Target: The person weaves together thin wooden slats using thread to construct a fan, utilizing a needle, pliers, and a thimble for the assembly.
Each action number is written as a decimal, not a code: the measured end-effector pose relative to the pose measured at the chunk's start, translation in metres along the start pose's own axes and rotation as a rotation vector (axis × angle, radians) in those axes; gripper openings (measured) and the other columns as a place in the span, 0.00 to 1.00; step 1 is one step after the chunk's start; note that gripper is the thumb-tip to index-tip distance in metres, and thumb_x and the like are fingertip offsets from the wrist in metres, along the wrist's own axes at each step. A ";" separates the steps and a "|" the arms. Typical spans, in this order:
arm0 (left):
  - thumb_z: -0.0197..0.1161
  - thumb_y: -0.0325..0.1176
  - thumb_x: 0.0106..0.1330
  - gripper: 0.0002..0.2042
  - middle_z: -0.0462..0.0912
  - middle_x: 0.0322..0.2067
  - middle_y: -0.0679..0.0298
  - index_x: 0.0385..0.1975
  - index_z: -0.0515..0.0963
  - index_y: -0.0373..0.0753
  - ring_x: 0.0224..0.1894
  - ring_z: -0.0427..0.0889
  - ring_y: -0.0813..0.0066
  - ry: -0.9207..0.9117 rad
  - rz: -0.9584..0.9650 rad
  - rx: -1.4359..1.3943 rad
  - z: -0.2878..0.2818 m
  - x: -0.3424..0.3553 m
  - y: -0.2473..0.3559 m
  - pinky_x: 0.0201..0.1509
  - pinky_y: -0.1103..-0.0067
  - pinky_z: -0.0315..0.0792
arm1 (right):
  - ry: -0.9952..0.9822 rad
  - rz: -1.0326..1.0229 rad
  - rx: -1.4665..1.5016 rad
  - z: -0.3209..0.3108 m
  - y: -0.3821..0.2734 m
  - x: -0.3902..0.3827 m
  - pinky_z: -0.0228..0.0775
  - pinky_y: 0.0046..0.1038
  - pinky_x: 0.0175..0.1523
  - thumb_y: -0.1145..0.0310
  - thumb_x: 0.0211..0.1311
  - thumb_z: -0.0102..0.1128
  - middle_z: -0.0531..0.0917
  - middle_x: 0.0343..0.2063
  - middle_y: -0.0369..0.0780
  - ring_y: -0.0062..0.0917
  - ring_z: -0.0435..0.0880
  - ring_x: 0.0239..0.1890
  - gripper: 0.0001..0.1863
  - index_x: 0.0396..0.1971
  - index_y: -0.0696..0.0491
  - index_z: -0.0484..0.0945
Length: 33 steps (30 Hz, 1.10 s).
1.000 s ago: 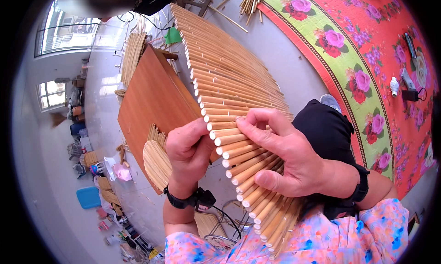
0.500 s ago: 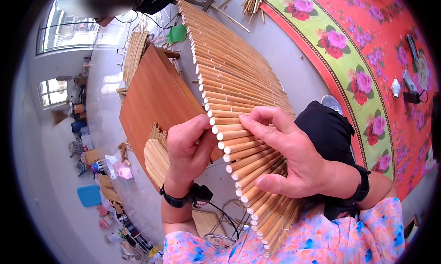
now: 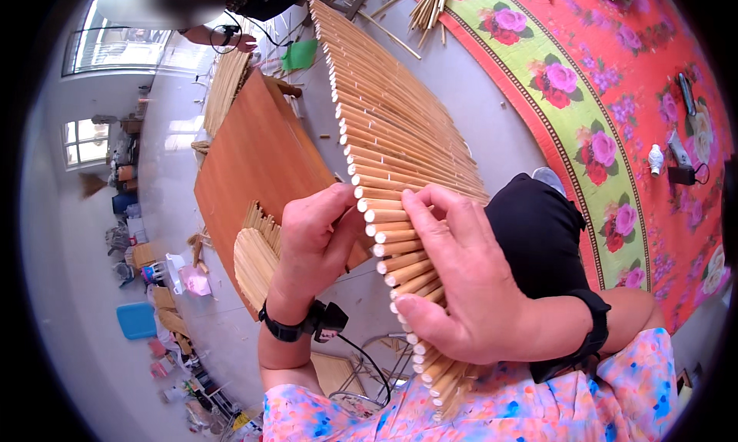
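A long mat of round wooden sticks (image 3: pixel 400 138), bound side by side with thread, slants from the far middle down to my lap. Beside its left edge is my left hand (image 3: pixel 315 238), closed in a pinch against the pale stick ends; whatever sits between thumb and finger is hidden. My right hand (image 3: pixel 480 284) lies over the near part of the mat. Its index finger presses on a stick, and its thumb stretches apart across the lower stick ends. Both wrists wear black bands, the left one carrying a small black device (image 3: pixel 330 319) with a cable.
Left of the mat stands a brown wooden table (image 3: pixel 261 165) with a bundle of sticks (image 3: pixel 257 257) at its near end. A flowered red cloth (image 3: pixel 615 96) spreads at the right, bearing small tools. At the upper left is another person's hand (image 3: pixel 242 42). Clutter lines the left wall.
My right hand has turned and settled lower over the sticks, covering more of them. My left hand keeps its pinch at the edge. Another person's hand has come into view at the upper left.
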<state>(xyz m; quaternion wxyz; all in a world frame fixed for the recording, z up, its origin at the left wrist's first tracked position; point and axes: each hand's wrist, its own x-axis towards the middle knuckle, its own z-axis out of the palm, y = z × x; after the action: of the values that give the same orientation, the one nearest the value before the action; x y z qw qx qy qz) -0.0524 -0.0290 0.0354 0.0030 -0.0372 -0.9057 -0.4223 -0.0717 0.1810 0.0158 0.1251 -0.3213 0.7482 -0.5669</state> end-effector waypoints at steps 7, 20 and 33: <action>0.53 0.14 0.61 0.12 0.85 0.35 0.59 0.44 0.77 0.27 0.35 0.84 0.73 0.091 -0.177 -0.244 0.005 -0.022 -0.010 0.38 0.81 0.75 | 0.029 -0.034 0.044 0.022 0.003 0.000 0.59 0.45 0.59 0.47 0.53 0.62 0.64 0.55 0.56 0.48 0.65 0.56 0.47 0.59 0.72 0.60; 0.62 0.21 0.58 0.05 0.77 0.21 0.57 0.34 0.78 0.35 0.21 0.79 0.60 -0.096 0.052 0.088 0.002 0.015 0.009 0.26 0.76 0.71 | -0.140 -0.035 0.048 -0.031 0.006 0.006 0.62 0.41 0.60 0.34 0.52 0.59 0.65 0.53 0.60 0.49 0.69 0.55 0.56 0.59 0.74 0.60; 0.63 0.27 0.60 0.04 0.78 0.19 0.55 0.32 0.76 0.37 0.22 0.78 0.54 -0.050 0.387 -0.075 0.022 0.041 -0.003 0.25 0.70 0.71 | -0.240 0.094 -1.014 -0.057 -0.065 0.048 0.63 0.32 0.22 0.59 0.46 0.73 0.74 0.15 0.42 0.33 0.75 0.16 0.21 0.17 0.60 0.72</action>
<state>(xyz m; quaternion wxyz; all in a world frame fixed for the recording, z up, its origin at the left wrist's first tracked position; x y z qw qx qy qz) -0.0931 -0.0110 0.0206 0.0601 -0.2213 -0.8650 -0.4462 -0.1176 0.1849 0.1028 0.0639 -0.3701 0.9227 -0.0865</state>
